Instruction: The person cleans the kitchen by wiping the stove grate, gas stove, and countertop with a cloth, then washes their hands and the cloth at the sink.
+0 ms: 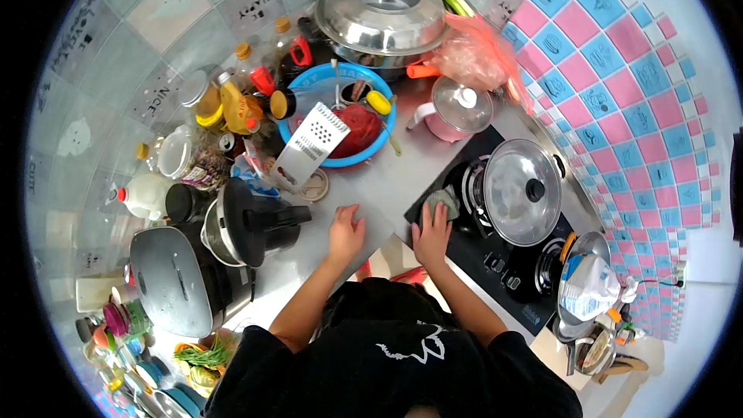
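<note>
My right hand (431, 238) presses a grey-green cloth (442, 203) onto the left edge of the black glass gas stove (481, 277), with the fingers over the cloth. My left hand (347, 232) rests on the grey countertop (370, 200), its fingers loosely bent and apart, holding nothing. A wide pan with a clear glass lid (520, 193) sits on the far burner, to the right of the cloth. Nearer to me, the other burner (535, 267) is partly covered by a metal bowl.
A blue basin (391, 128) holds a white grater (313, 143) and a red item. Beyond stand a pink lidded pot (457, 114) and a large steel steamer (379, 19). Bottles, a black-lidded appliance (251, 220) and a grey-lidded cooker (172, 279) line the left. A metal bowl (571, 311) with a bag is right.
</note>
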A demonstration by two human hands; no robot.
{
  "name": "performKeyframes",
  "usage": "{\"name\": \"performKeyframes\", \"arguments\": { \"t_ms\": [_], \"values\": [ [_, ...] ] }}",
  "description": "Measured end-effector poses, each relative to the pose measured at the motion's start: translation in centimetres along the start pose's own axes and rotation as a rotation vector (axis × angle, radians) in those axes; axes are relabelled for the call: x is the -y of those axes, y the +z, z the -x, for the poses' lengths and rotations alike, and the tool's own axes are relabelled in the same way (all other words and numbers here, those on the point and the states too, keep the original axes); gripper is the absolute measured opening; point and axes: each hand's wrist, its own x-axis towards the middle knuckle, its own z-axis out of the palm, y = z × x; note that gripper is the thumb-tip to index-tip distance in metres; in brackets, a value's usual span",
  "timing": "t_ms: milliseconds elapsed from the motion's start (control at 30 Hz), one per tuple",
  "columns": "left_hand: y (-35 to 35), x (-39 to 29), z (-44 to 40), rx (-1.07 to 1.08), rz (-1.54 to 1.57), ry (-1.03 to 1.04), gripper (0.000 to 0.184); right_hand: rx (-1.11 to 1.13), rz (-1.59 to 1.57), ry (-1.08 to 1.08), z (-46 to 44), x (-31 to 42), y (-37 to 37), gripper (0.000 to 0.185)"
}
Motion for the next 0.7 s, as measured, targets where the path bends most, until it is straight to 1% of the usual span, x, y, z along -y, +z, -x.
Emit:
{"name": "performKeyframes", "arguments": {
  "t_ms": [33, 67, 100, 167, 233, 300, 333, 367, 433, 500, 533, 567, 600, 667, 700],
  "values": [
    [0.5, 0.3, 0.4, 0.035, -0.036, -0.013, 0.031, 0.070, -0.002, 0.029, 1.0, -1.0, 1.0, 0.053],
    [0.8, 0.8, 0.7, 0.046, -0.039, -0.007, 0.031, 0.058, -0.031, -0.003, 0.8, -1.6, 1.6, 0.053],
    [1.2, 1.4, 0.9, 0.049, -0.031, 0.024, 0.029, 0.054, -0.032, 0.008, 0.0, -2.2, 2.5, 0.053],
    [1.4, 1.5, 1.3, 0.060, -0.034, 0.056, 0.028, -0.042, -0.113, -0.112, -2.5, -3.0, 4.2, 0.057],
    [1.1, 0.9, 1.5, 0.098, -0.043, 0.046, 0.028, -0.114, -0.150, 0.030, -7.1, -2.1, 3.4, 0.057],
    [0.5, 0.0, 1.7, 0.087, -0.042, 0.026, 0.028, -0.246, -0.034, 0.158, -11.4, -3.0, 5.4, 0.059],
    [0.3, -0.1, 1.7, 0.075, -0.039, 0.006, 0.029, -0.246, -0.045, 0.157, -13.4, -3.1, 6.2, 0.059],
    [0.1, 0.0, 1.8, 0.078, -0.049, 0.005, 0.029, -0.224, -0.058, 0.203, -14.9, -3.1, 6.9, 0.058],
    [-0.1, 0.3, 2.3, 0.065, 0.003, -0.026, 0.031, -0.197, -0.077, 0.261, -15.0, -2.7, 7.7, 0.056],
    [-0.1, 1.3, 3.0, 0.054, -0.013, 0.010, 0.030, -0.166, -0.196, 0.084, -14.2, -1.6, 8.1, 0.048],
    [0.0, 1.7, 3.2, 0.024, -0.020, 0.045, 0.030, -0.208, -0.191, -0.031, -12.9, -1.0, 8.8, 0.042],
    [0.1, 1.8, 3.6, 0.026, -0.016, 0.042, 0.030, -0.195, -0.286, -0.097, -11.2, 0.0, 8.6, 0.038],
    [0.0, 1.9, 4.0, 0.045, -0.017, 0.021, 0.030, -0.090, -0.413, -0.099, -9.0, 1.2, 7.7, 0.030],
    [0.1, 1.8, 4.3, 0.058, -0.012, 0.008, 0.029, -0.045, -0.461, -0.256, -5.8, 2.1, 7.7, 0.028],
    [0.0, 1.8, 4.4, 0.064, 0.004, -0.003, 0.029, -0.047, -0.457, -0.262, -4.8, 2.2, 7.4, 0.028]
  ]
}}
